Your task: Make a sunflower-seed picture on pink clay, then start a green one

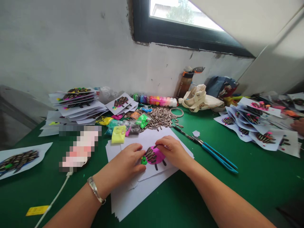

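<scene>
A magenta clay shape (159, 154) with a green head (143, 160) lies on a stack of white paper (133, 202). Striped seeds cover its left part, and two dark seeds stick out below like legs. My left hand (128, 161) rests at the left of the shape, fingers apart beside the green head, holding nothing visible. My right hand (172, 152) is at the upper right edge of the shape, thumb and forefinger pinched on a dark seed (155, 146). Behind the paper lies a pile of striped seeds (156, 117).
Bagged clay, including a yellow packet (118, 134), lies behind my left hand. Blue scissors (219, 156) and a pen (185, 134) are at the right. Stacked seed pictures (83, 110) stand back left, more at right. Another person's hand (298, 126) shows at the right edge.
</scene>
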Demonstrator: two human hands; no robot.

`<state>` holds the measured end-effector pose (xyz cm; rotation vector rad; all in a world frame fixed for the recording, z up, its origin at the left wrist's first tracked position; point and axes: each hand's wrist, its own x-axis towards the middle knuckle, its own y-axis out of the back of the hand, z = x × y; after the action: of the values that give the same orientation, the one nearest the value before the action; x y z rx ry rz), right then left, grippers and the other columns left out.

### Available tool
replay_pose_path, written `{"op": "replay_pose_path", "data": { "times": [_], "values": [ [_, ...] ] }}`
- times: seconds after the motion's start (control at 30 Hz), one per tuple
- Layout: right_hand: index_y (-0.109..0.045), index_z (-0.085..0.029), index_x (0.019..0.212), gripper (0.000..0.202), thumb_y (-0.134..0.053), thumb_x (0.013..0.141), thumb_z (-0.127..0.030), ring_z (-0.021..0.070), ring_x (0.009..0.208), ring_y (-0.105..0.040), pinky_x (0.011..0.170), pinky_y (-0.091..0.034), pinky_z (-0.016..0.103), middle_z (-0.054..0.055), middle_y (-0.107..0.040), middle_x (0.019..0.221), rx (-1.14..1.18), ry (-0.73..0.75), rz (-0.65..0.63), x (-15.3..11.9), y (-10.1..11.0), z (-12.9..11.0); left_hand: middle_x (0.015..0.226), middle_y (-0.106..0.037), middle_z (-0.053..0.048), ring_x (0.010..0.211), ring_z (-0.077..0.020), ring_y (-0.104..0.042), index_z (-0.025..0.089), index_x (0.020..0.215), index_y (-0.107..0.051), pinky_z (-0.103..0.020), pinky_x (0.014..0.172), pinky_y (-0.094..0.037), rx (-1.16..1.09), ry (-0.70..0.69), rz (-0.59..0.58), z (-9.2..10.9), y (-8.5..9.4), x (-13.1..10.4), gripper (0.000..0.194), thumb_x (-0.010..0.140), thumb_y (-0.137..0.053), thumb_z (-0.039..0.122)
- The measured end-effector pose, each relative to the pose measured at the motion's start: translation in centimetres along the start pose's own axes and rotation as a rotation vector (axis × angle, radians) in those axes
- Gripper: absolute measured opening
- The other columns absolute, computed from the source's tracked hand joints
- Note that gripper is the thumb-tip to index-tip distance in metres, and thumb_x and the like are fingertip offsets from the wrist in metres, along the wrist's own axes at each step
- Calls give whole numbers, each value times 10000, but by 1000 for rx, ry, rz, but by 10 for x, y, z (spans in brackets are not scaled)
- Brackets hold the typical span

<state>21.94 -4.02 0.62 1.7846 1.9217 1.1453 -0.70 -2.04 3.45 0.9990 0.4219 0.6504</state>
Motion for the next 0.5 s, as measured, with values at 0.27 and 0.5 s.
{"op": "replay_pose_path", "data": {
  "times": [0.27,0.5],
  "values": [
    [-715,-223,914,203,-568,861,-93,188,874,-564,805,-444,300,38,-666,859,-80,24,10,3,-7,5,1147,-582,-94,1123,-278,-540,196,991,-663,-368,975,-443,19,0,5,-3,-1,-1,194,809,-649,262],
    [-726,-213,892,189,-580,861,-97,190,857,-563,824,-415,314,45,-680,844,-169,50,-17,8,-13,9,1137,-586,-102,1099,-281,-554,186,997,-667,-376,956,-460,9,2,14,-2,-2,0,207,801,-636,246]
  ]
}}
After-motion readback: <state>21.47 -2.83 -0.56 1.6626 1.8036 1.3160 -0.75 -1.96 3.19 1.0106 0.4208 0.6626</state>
